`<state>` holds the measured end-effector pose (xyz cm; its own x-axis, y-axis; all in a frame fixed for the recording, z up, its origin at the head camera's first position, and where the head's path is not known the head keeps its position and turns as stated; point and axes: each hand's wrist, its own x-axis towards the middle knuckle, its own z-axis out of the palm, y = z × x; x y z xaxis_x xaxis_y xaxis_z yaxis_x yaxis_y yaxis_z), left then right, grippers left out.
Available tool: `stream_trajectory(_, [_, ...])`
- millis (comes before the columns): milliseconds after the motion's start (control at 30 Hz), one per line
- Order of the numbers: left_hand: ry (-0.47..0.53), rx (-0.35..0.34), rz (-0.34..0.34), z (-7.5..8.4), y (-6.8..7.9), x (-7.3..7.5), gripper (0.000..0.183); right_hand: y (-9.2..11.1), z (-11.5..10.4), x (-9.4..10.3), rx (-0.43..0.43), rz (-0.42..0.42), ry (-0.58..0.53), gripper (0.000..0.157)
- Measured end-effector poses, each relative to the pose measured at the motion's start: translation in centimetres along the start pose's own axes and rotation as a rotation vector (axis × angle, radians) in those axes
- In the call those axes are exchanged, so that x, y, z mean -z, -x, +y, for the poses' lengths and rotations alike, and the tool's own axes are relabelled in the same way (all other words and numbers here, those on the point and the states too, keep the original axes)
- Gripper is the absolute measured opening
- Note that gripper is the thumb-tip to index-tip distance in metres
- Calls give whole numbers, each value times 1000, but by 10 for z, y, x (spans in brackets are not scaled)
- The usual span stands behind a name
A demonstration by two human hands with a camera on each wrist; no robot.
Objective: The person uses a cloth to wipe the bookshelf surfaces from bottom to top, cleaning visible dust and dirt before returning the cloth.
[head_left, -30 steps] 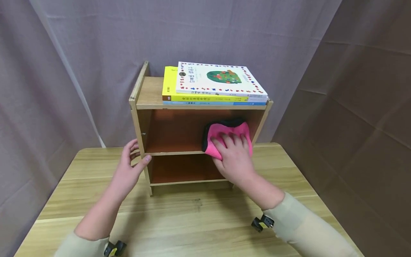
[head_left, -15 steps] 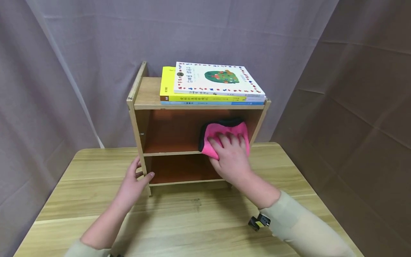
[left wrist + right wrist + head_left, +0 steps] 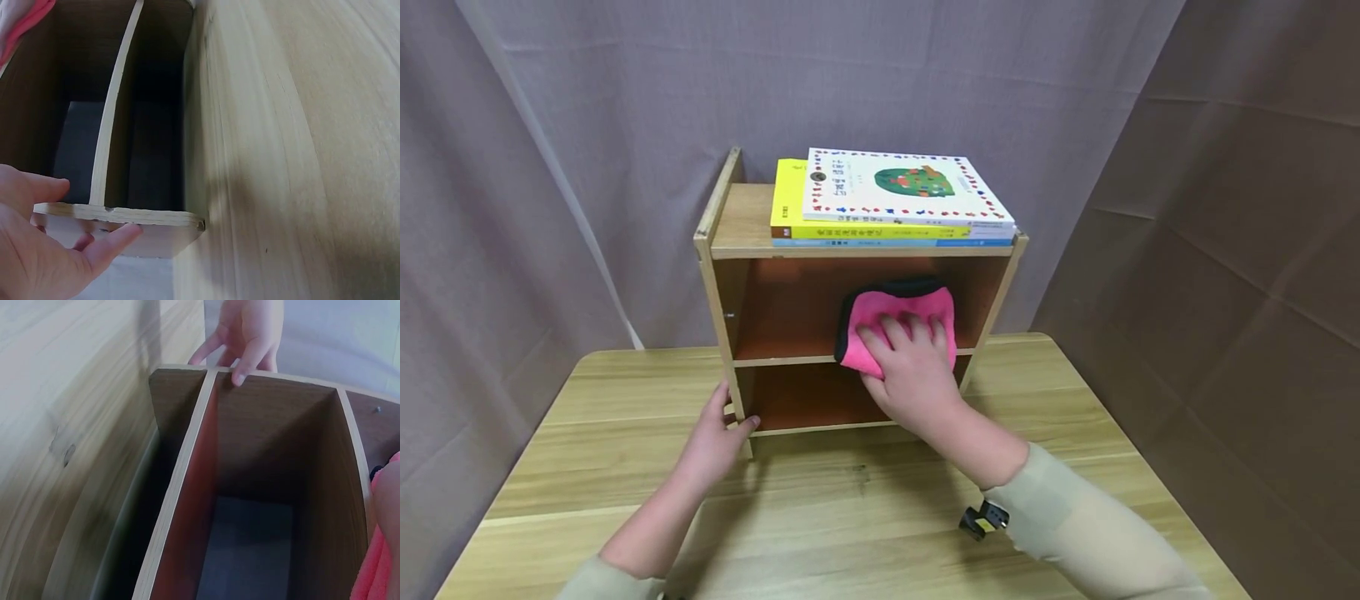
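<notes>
Step in hand, as judged: wiping the upper compartment (image 3: 793, 300) of the wooden bookshelf (image 3: 744, 217), with the free hand bracing the unit.

Right hand (image 3: 913, 371): grip closed over a pink cloth (image 3: 882, 305), fingers spread and bent into the fabric, thumb low at its near edge. The cloth is inside the upper compartment, right of centre, its lower part hanging over the front edge of the middle board (image 3: 782, 361). The black trim (image 3: 917, 287) runs along its far and left sides. How firmly the underside bears on the board cannot be told.

Left hand (image 3: 715, 437): grip narrowed about the left side panel (image 3: 717, 312), at the level of the lower compartment (image 3: 808, 396); thumb at the front edge, fingers around the outer face, as the wrist views confirm.

The bookshelf stands upright on the desk (image 3: 820, 533). On its top board lie a white picture book (image 3: 857, 187), a yellow book (image 3: 787, 200) and a blue book (image 3: 887, 242), stacked flat.

Next move, as judged: it calls for steady sideways strokes along the board with the cloth kept flat, and reach toward the back. The left-hand hold should be maintained; a hard push could shift the unit.
</notes>
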<state>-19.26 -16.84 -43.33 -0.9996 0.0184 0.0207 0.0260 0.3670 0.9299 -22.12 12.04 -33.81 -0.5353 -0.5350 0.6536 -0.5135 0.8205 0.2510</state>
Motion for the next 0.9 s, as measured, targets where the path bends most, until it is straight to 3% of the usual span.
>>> stream_trajectory(367, [-21, -14, -56, 0, 0, 0, 70, -11, -23, -2, 48, 23, -20, 44])
stream_trajectory(900, [-74, -31, -53, 0, -3, -4, 69, -24, -54, -11, 62, 37, 17, 46])
